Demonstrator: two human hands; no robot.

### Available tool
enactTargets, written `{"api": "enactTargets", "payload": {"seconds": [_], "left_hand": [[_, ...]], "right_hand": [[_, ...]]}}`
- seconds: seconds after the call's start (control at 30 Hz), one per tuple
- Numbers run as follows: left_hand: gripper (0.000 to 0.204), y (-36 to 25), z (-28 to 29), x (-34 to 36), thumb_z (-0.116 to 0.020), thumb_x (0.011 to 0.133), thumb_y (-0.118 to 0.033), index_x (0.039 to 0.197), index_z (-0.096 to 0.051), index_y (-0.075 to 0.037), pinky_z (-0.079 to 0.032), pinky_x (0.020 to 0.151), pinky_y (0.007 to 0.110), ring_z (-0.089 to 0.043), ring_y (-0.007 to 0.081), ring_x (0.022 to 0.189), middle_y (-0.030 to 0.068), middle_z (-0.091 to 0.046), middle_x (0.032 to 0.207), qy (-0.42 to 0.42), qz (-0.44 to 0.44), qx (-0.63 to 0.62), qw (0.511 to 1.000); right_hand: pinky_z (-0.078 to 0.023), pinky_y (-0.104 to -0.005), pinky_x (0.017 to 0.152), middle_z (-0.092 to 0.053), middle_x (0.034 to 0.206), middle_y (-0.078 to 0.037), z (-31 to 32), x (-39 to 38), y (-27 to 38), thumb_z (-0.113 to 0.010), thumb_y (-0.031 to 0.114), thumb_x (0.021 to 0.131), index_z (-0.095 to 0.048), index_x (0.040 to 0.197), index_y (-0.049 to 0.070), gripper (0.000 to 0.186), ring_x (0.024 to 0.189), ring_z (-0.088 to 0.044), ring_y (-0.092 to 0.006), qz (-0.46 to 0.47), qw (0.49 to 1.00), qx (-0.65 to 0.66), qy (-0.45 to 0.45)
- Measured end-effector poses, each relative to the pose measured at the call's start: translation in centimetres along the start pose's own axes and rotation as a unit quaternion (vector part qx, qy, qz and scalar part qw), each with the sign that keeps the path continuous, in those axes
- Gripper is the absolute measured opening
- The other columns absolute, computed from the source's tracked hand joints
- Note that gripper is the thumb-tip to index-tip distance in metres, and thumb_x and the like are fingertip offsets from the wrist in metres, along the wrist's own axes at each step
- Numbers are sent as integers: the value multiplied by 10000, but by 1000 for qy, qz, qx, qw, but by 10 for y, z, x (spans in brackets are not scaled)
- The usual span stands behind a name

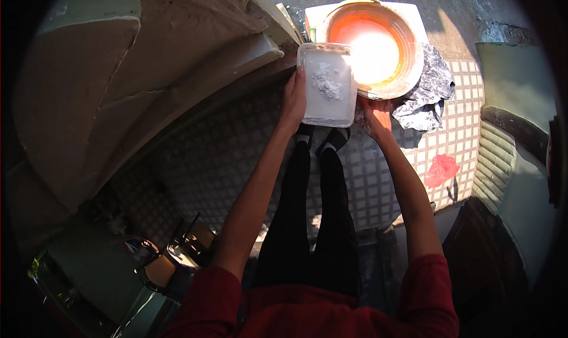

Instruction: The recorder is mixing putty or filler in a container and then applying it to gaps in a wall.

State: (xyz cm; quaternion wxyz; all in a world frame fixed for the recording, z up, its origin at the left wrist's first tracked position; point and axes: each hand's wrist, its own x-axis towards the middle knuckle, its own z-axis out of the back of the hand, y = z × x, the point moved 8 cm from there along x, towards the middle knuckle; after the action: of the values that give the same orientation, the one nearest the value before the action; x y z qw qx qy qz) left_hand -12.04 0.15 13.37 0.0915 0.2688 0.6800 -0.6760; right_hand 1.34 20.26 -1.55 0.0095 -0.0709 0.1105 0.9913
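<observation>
A translucent rectangular plastic container [327, 107], with patches of white powder inside, is gripped along its left side by my left hand [294, 95]. Beside the container's lower right, my right hand [377, 114] has its fingers bent just under the rim of a round orange-lined basin [408, 45]; what they grip is not clear. The basin's inside is glaringly bright and its contents cannot be made out. It stands on a white block [316, 15], with crumpled grey patterned cloth [431, 104] at its right side.
A tiled floor [458, 119] lies around my feet, with a red crumpled plastic piece [441, 169] at right. A large brown curved structure [118, 89] fills the upper left. A pale padded structure [497, 154] stands at right. Dim objects [160, 270] sit at lower left.
</observation>
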Motion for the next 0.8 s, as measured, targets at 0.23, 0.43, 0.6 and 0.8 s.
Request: {"api": "enactTargets", "payload": {"seconds": [0.23,0.43,0.6,0.8], "left_hand": [[560,-10,12,-25,-329,1051,-444,1293,-527,20,-408,945,270,-530,117,1039,72,-616,1134,-18,8,-13,1000],[560,-26,18,-54,-333,1052,-442,1295,-528,23,-405,949,270,-528,115,1038,69,-610,1137,-39,11,-26,999],[558,-51,24,-85,-335,1053,-435,1314,-511,26,-386,983,275,-516,123,1087,81,-594,1189,-39,1,-64,997],[560,-77,48,-129,-347,1049,-441,1324,-503,21,-371,999,273,-505,125,1115,83,-582,1216,-83,-14,-86,993]], "right_hand": [[-476,-433,816,-527,1002,-179,119,-27,40,-836,211,653,-511,1228,65,676,964,-575,-380,-140,938,314,41],[-462,-332,694,-601,859,-90,197,-62,16,-775,153,764,-584,1046,15,367,762,-563,-203,-198,856,457,-140],[-413,-207,650,-579,854,-21,317,-66,31,-660,27,837,-568,953,-8,152,752,-504,-65,-217,773,542,-247],[-446,-267,767,-565,872,-32,415,-48,102,-652,104,880,-557,988,-16,187,809,-520,-113,-161,806,520,-234]]}}
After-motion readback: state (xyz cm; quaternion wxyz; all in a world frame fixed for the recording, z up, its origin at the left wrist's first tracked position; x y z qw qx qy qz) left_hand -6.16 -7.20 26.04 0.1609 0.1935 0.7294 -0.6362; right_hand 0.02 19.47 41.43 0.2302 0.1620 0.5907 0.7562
